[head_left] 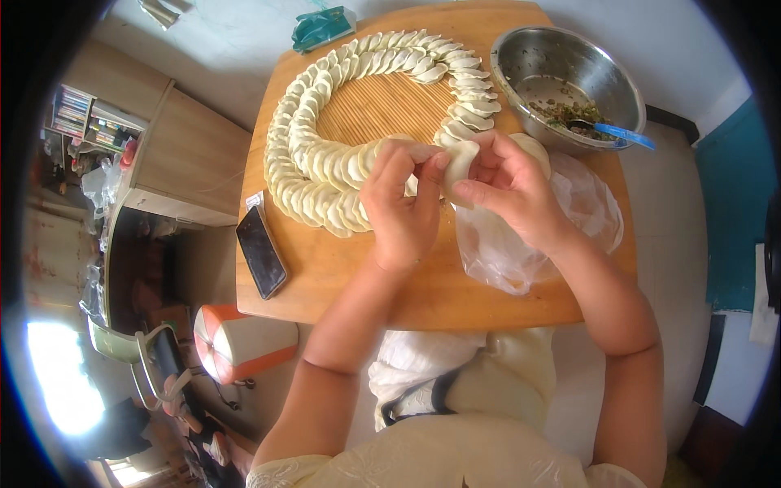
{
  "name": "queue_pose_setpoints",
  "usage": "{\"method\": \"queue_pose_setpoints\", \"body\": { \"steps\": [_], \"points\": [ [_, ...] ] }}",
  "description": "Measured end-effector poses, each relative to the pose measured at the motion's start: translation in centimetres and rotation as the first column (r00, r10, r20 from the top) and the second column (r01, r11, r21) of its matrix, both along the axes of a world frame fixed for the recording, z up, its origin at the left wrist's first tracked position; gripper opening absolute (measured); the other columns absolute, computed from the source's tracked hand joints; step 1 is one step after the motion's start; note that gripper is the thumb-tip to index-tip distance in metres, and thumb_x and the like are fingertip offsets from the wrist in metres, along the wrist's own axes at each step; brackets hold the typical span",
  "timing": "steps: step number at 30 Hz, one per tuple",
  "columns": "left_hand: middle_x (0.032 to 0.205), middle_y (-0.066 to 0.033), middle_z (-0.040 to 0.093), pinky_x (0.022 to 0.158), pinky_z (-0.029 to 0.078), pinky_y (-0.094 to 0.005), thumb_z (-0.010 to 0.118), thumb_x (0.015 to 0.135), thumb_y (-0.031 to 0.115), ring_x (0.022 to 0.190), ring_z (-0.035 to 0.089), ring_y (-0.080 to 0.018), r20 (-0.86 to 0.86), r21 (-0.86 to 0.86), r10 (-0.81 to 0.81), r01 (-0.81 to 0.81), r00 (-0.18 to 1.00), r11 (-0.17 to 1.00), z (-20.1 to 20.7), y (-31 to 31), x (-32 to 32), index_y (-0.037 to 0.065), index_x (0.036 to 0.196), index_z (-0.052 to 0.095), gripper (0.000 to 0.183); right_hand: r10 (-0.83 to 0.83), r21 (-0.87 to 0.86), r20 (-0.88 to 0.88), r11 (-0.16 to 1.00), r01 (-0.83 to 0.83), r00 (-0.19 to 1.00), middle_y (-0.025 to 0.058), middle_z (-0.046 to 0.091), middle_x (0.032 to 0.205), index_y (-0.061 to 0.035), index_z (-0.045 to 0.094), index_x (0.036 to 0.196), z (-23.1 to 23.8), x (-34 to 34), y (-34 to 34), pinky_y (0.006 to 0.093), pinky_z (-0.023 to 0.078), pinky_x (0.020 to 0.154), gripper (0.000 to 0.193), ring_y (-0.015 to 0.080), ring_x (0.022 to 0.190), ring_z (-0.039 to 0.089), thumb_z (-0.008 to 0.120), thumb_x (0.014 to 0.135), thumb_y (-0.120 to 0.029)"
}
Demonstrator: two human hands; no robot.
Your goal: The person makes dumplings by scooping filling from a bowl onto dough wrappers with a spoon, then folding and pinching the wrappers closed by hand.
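Between my hands, above the near side of a ring of dumplings, is a pale round dumpling wrapper (461, 165). My right hand (519, 189) holds it, with the thumb along its lower edge and the fingers behind. My left hand (405, 195) pinches at its left side with thumb and fingers together. Whether there is filling inside the wrapper cannot be seen. Folded dumplings (305, 138) lie overlapping in two rows on a round slatted mat (382, 110). Behind my right hand, more wrappers (533, 153) show at a clear plastic bag (521, 260).
A steel bowl (508, 61) with chopped filling (569, 112) and a blue-handled spoon (614, 132) stands at the far right of the wooden table (342, 293). A phone (260, 252) lies near the left edge. A teal packet (321, 30) sits at the back. An orange-and-white stool (244, 342) stands left.
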State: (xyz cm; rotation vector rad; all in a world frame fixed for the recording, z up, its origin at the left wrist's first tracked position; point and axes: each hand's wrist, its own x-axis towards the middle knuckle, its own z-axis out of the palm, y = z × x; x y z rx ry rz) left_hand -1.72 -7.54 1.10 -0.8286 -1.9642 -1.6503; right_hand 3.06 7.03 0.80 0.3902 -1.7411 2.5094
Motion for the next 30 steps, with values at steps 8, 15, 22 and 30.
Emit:
{"method": "queue_pose_setpoints", "body": {
  "steps": [8, 15, 22, 30],
  "points": [
    [0.075, -0.0077, 0.056, 0.059, 0.045, -0.0266, 0.065, 0.08, -0.002, 0.063, 0.055, -0.0165, -0.024, -0.071, 0.023, -0.025, 0.999, 0.997, -0.2, 0.1, 0.0, 0.0, 0.082, 0.065, 0.003, 0.012, 0.053, 0.011, 0.998, -0.012, 1.0, 0.0012, 0.059, 0.094, -0.0035, 0.054, 0.102, -0.4, 0.0, 0.4, 0.0232, 0.047, 0.079, 0.022, 0.008, 0.087, 0.058, 0.066, 0.085, -0.009],
    [0.075, -0.0073, 0.057, 0.06, 0.045, -0.0263, 0.066, 0.08, 0.0, 0.064, 0.055, -0.0168, -0.073, -0.105, 0.033, -0.04, 0.997, 0.994, -0.1, 0.1, -0.1, 0.0, 0.082, 0.065, 0.002, 0.01, 0.068, 0.007, 0.998, -0.011, 1.0, 0.0011, 0.06, 0.093, -0.0019, 0.054, 0.103, -0.5, 0.0, 0.3, 0.0227, 0.048, 0.077, 0.022, 0.0079, 0.086, 0.059, 0.065, 0.085, -0.009],
    [0.077, -0.0072, 0.058, 0.063, 0.045, -0.0269, 0.066, 0.08, 0.002, 0.068, 0.055, -0.0174, 0.019, -0.101, -0.014, 0.016, 1.0, 0.995, -0.1, -0.1, -0.5, 0.0, 0.082, 0.067, 0.003, 0.008, 0.096, 0.014, 0.995, -0.01, 1.0, 0.0024, 0.061, 0.093, 0.0003, 0.056, 0.102, -0.7, -0.3, 0.6, 0.0211, 0.048, 0.075, 0.021, 0.0068, 0.084, 0.059, 0.065, 0.085, -0.008],
    [0.08, -0.008, 0.059, 0.066, 0.045, -0.0276, 0.065, 0.082, 0.003, 0.072, 0.055, -0.0178, -0.018, -0.113, 0.017, -0.019, 1.0, 0.993, 0.3, -0.1, 0.0, 0.0, 0.083, 0.067, 0.004, -0.001, 0.092, 0.006, 0.996, 0.001, 1.0, 0.0021, 0.061, 0.092, 0.0006, 0.057, 0.103, -0.7, -0.1, 0.5, 0.0209, 0.048, 0.074, 0.022, 0.0067, 0.083, 0.058, 0.065, 0.086, -0.01]
  ]
}}
